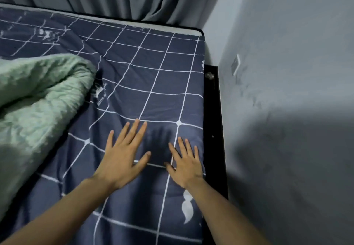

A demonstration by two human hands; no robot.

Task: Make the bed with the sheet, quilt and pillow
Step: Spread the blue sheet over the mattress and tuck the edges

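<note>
A: Both grips are flat, holding nothing: left hand point(122, 160) and right hand point(186, 165) press the sheet point(153, 76) near the wall-side edge.

B: Pushing hard may make new wrinkles; the bunched quilt point(38, 95) further left could slide back.

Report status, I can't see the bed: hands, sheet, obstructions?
Both hands, left and right, flat on sheet, fingers straight. Quilt bunched left, off the smoothed area.
</note>
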